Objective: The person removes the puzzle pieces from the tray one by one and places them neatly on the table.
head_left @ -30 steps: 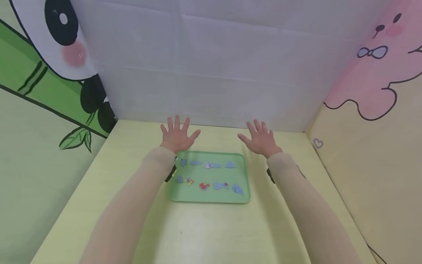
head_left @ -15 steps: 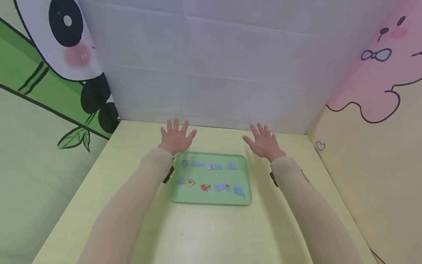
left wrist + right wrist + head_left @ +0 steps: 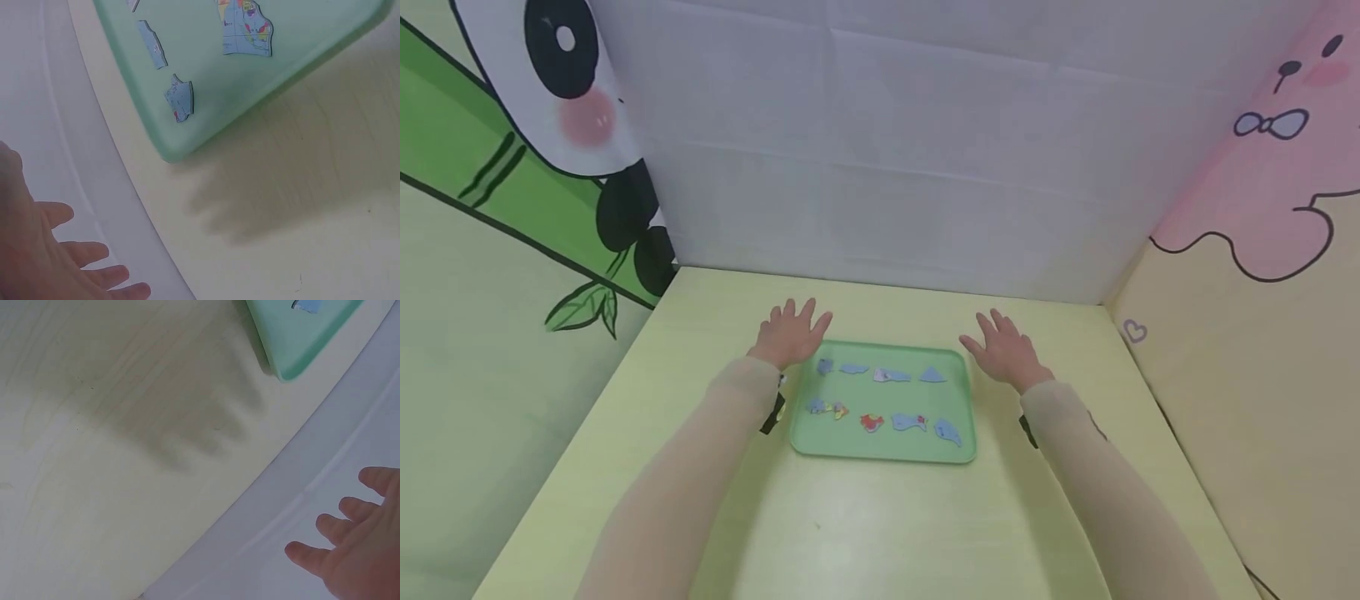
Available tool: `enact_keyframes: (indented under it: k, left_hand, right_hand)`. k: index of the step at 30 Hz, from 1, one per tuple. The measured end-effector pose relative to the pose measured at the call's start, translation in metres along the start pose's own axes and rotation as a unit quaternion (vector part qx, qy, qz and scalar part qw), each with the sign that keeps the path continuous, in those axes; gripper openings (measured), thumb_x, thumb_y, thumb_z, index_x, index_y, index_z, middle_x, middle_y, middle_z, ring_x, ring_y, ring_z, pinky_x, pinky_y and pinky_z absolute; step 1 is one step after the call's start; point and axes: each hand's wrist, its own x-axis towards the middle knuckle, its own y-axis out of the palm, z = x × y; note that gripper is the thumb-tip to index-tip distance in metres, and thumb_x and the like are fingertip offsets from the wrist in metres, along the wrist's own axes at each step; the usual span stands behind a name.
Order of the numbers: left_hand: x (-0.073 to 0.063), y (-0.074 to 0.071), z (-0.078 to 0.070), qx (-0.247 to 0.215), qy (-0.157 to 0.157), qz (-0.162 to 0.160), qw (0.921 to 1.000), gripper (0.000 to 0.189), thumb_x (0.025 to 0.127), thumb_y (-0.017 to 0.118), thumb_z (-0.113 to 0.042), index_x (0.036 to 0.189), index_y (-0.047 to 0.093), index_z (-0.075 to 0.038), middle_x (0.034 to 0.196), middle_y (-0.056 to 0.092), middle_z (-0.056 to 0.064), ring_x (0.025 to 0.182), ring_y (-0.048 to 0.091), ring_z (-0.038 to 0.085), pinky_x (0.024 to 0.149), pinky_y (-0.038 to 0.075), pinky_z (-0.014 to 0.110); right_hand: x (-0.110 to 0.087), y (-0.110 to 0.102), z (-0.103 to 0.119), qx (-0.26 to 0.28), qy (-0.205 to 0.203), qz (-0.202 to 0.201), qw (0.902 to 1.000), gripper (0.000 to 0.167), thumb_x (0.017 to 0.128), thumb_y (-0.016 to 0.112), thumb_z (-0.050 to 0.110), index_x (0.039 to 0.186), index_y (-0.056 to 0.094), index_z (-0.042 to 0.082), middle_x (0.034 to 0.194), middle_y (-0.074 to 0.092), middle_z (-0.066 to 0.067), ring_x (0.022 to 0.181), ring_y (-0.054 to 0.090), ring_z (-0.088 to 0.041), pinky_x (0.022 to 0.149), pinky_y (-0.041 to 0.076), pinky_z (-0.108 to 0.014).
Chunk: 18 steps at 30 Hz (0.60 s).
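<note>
In the head view my left hand [image 3: 787, 336] hovers with fingers spread at the far left corner of a green tray [image 3: 880, 450]. My right hand [image 3: 1003, 354] is held past the tray's right end, its fingers spread too. Neither holds anything. Two rows of flat map-printed puzzle pieces lie in the tray, among them a red and blue piece [image 3: 872, 422], a wavy blue piece [image 3: 909, 422] and a triangular blue piece [image 3: 932, 375]. Through the left wrist camera a small blue piece [image 3: 180, 98] shows near the tray's corner, and the hand's shadow falls on the table.
The tray lies on a pale wooden table [image 3: 850, 533]. A white sheet [image 3: 895, 167] stands along the table's back edge. Printed side walls close in on both sides, with a panda [image 3: 542, 125] at left and a pink bear [image 3: 1247, 200] at right.
Both hands have come back a little toward the body and apart, the left moving left and the right moving right. The tray and its pieces stay as they were; the head view shifts slightly.
</note>
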Motion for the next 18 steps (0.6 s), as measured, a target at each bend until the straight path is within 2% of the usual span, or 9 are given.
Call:
enact_keyframes:
  k: [6,11,15,18]
  left_hand:
    - [-0.008,0.008,0.010,-0.043,-0.005,0.020,0.9989,0.082,0.095,0.010,-0.064,0.152,0.014,-0.006,0.150,0.016,0.029,0.133,0.018,0.051,0.102,0.019,0.061]
    - [-0.022,0.018,0.020,-0.099,-0.012,0.019,0.9948,0.080,0.098,0.017,-0.059,0.147,0.022,0.004,0.144,0.030,0.031,0.131,0.028,0.047,0.103,0.023,0.056]
    - [-0.035,0.027,0.031,-0.133,-0.025,0.025,0.9904,0.076,0.099,0.021,-0.056,0.139,0.030,0.008,0.132,0.042,0.033,0.121,0.042,0.046,0.097,0.033,0.055]
    - [-0.043,0.032,0.039,-0.155,-0.048,0.049,0.9855,0.070,0.100,0.027,-0.053,0.135,0.032,0.008,0.109,0.056,0.028,0.099,0.056,0.039,0.085,0.043,0.049]
  right_hand:
    - [-0.007,0.012,-0.001,0.011,0.000,-0.004,0.9999,0.079,0.096,0.033,0.060,0.148,0.025,0.001,0.147,0.027,-0.025,0.131,0.028,-0.044,0.098,0.027,-0.062]
    - [-0.020,0.020,-0.002,0.021,-0.006,-0.007,0.9997,0.072,0.097,0.043,0.053,0.140,0.035,-0.004,0.132,0.043,-0.029,0.119,0.041,-0.046,0.091,0.037,-0.058]
    - [-0.030,0.024,-0.006,0.017,-0.007,0.000,0.9998,0.062,0.096,0.048,0.046,0.129,0.042,-0.006,0.117,0.051,-0.026,0.105,0.051,-0.041,0.083,0.043,-0.053]
    - [-0.036,0.026,-0.008,0.015,-0.011,0.010,0.9998,0.056,0.097,0.050,0.044,0.123,0.045,-0.005,0.108,0.055,-0.022,0.095,0.055,-0.036,0.077,0.046,-0.049]
